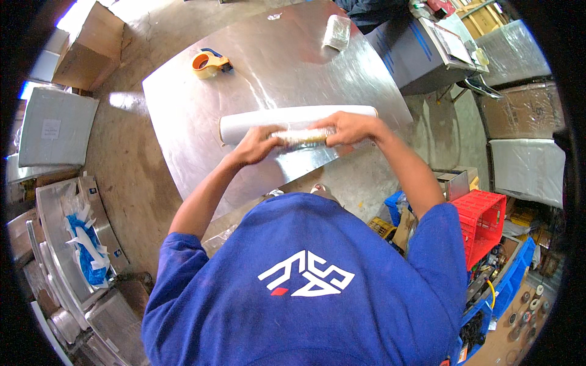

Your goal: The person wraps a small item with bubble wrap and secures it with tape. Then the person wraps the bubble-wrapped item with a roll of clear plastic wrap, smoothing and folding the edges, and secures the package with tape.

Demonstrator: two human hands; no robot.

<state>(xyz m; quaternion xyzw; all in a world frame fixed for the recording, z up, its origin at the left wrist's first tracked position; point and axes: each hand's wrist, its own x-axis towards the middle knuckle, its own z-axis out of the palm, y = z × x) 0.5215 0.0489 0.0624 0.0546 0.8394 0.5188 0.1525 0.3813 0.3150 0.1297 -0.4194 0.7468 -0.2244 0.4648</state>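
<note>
Both my hands grip a small oblong bundle (300, 138) wrapped in shiny see-through film, with some yellowish colour showing through. My left hand (257, 146) has its fingers closed round the left end, and my right hand (350, 129) closes on the right end. Just behind the bundle, a long white roll of plastic film (244, 125) lies crosswise on the shiny metal tabletop (201, 146). Whether film still runs from the roll to the bundle, I cannot tell. What is inside the wrapping is blurred.
An orange tape dispenser (207, 64) stands at the table's far left, and another film-wrapped packet (337, 33) lies at its far right. A grey cabinet (409, 52) stands beyond the right corner. Right of me are a red crate (479, 222) and blue bins (516, 274); cardboard boxes (91, 46) stand far left.
</note>
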